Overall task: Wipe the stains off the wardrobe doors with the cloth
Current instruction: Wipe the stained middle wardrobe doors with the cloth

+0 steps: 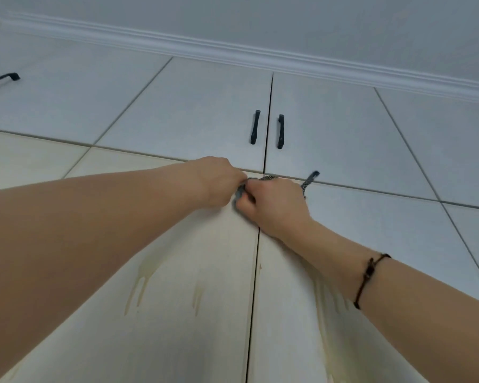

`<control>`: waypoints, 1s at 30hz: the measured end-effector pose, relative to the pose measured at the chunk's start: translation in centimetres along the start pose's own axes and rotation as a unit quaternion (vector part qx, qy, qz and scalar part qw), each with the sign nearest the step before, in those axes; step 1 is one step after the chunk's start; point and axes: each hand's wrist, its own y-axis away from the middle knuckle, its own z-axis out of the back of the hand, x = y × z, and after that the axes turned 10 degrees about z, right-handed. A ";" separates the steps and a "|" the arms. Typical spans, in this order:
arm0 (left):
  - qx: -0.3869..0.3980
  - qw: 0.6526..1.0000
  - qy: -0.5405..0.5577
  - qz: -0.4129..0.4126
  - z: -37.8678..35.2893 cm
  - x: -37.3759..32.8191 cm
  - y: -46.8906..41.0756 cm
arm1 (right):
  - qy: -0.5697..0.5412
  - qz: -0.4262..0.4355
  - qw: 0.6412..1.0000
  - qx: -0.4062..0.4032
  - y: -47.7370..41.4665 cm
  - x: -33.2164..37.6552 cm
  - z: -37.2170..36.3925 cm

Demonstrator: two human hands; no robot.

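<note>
The person is reaching up to the cream wardrobe doors point(210, 341). The left hand point(221, 181) and the right hand point(274, 203) are meeting near the top of these doors, right by the gap between them. Both hands are curling round a checked cloth point(268, 178) and bunching it up small, so only a little of it is showing. Yellow drippy stains point(138, 286) are sitting lower down on both doors, well below the cloth. I think the hands are getting the cloth ready. To do this well, they should be folding it into a flat pad, pressing it on the door above the drips, and rubbing down over them. The black handles point(255, 127) higher up are not getting in the way.
</note>
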 end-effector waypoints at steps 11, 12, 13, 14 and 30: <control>-0.021 0.999 -0.010 0.025 -0.5 -2.5 0.5 | -0.014 -0.006 1.000 0.017 1.6 0.9 0.5; -0.024 0.999 -0.006 0.034 -0.8 -2.5 0.6 | -0.006 -0.033 0.999 0.016 0.7 -0.4 0.5; -0.022 0.999 -0.001 0.037 -0.8 -2.6 0.8 | -0.003 -0.088 0.996 0.010 -0.6 -2.0 0.8; -0.021 0.999 0.000 0.038 -1.0 -2.8 0.8 | -0.008 -0.141 0.990 -0.004 -1.6 -3.4 1.3; -0.041 0.998 -0.010 0.036 -1.2 -3.9 1.1 | -0.013 -0.005 0.999 0.034 4.1 0.5 1.7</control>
